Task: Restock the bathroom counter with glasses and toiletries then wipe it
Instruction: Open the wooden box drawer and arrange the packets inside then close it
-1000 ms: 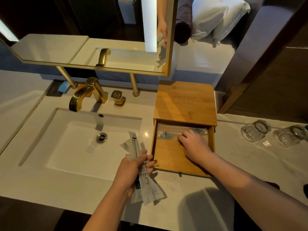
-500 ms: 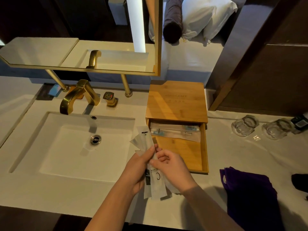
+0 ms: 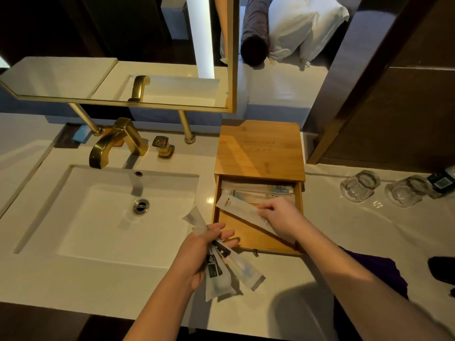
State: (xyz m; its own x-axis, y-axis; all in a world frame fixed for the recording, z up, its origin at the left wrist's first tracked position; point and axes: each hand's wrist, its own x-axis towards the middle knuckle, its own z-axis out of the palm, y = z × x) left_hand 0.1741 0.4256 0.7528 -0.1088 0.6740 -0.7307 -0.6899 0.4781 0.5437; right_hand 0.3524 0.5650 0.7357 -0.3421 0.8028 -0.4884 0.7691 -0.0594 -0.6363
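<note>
1. Nearest the camera, the left hand [image 3: 197,252] hovers over the front edge of the white worktop [image 3: 98,286], its grip closed around a fanned bundle of sealed toiletry packets [image 3: 229,271]; some packet ends stick up past the fingers toward the sink.
2. To its right, a purple cloth [image 3: 379,269] lies on the worktop, partly hidden behind the right forearm. By my reading it waits for the wiping step, which has not begun.
3. A little farther, the right hand [image 3: 278,214] is over the open drawer [image 3: 246,232] of the wooden amenity box [image 3: 258,151]. Its grip pinches one long white packet [image 3: 243,211] by the right end; the packet slants across the drawer with its far end over the left wall.
4. At the drawer's back, other wrapped items [image 3: 258,189] already lie crosswise, so the step in hand looks like restocking toiletries.
5. The next move likely calls for turning the slanted packet square with those items, lowering it flat and releasing it, then taking another from the left bundle.
6. Beyond, two glasses [image 3: 359,185] stand on the worktop to the box's right, well apart from the hands.
7. Farthest left are the sink [image 3: 118,212] and gold faucet [image 3: 115,141] under the mirror.
</note>
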